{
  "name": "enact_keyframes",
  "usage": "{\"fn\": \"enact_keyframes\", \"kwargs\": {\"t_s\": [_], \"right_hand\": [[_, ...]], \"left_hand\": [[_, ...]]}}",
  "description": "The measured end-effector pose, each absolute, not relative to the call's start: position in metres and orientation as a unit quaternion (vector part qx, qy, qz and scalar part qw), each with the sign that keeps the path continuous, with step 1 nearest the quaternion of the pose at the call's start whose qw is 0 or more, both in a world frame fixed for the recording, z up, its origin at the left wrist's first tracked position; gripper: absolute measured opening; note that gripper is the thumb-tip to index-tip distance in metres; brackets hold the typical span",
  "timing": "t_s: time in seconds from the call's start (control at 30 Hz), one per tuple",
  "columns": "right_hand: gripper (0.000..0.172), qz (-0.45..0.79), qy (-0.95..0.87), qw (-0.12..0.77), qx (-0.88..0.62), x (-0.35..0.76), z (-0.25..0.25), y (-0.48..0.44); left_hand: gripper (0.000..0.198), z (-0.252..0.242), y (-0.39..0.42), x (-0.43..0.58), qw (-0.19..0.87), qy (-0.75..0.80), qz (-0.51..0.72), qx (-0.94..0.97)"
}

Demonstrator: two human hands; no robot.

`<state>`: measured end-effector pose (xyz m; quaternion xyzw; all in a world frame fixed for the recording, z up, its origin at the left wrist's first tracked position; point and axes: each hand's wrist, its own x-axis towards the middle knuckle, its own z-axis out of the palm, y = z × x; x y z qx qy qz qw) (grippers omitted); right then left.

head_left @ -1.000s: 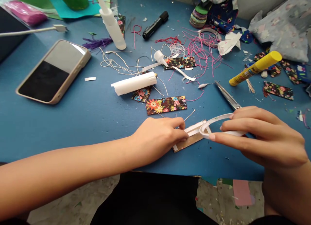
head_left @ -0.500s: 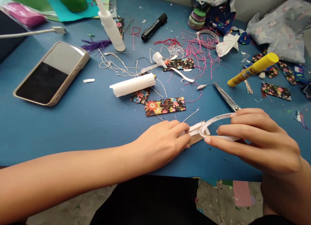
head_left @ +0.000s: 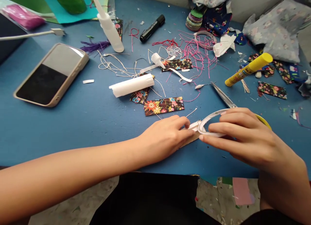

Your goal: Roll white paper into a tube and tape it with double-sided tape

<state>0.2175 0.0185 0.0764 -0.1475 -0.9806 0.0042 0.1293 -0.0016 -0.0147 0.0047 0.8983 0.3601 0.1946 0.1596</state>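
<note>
My right hand [head_left: 245,137] grips a roll of white double-sided tape [head_left: 212,116], which looks like a tilted ring. The end of the tape runs down onto a small cardboard strip [head_left: 190,140] lying on the blue table. My left hand [head_left: 167,134] holds that strip, its thumb and index finger pressed on the white tape on top. Part of the cardboard is hidden under the left fingers. Just beyond my right hand lie scissors [head_left: 224,96], with a bit of yellow handle showing behind the knuckles. A floral fabric-covered piece [head_left: 164,106] lies ahead of my left hand.
A phone [head_left: 52,74] lies at left. A white rolled tube [head_left: 132,85], a glue bottle [head_left: 110,32], a black marker [head_left: 152,28] and tangled pink string [head_left: 194,50] are spread behind. At right stands a yellow glue stick [head_left: 249,69], near a heap of fabric [head_left: 274,30].
My right hand has shifted slightly left with the tape roll, uncovering the scissors' yellow handle. The left thumb and index finger have moved along the strip toward the roll.
</note>
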Motion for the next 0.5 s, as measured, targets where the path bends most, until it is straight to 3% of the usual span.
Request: {"fn": "enact_keyframes", "kwargs": {"t_s": [0.13,0.3,0.5], "right_hand": [[0.022,-0.01,-0.982,0.121,-0.142,0.213,0.078,0.016],[0.023,0.011,-0.983,0.118,-0.137,0.214,0.073,0.017],[0.034,0.052,-0.981,0.105,-0.156,0.219,0.071,0.023]], "left_hand": [[0.038,0.005,-0.017,0.0,0.147,0.362,0.17,0.905],[0.027,0.007,-0.024,0.0,0.11,0.359,0.138,0.916],[0.02,0.019,-0.014,0.006,0.262,0.403,0.144,0.865]]}}
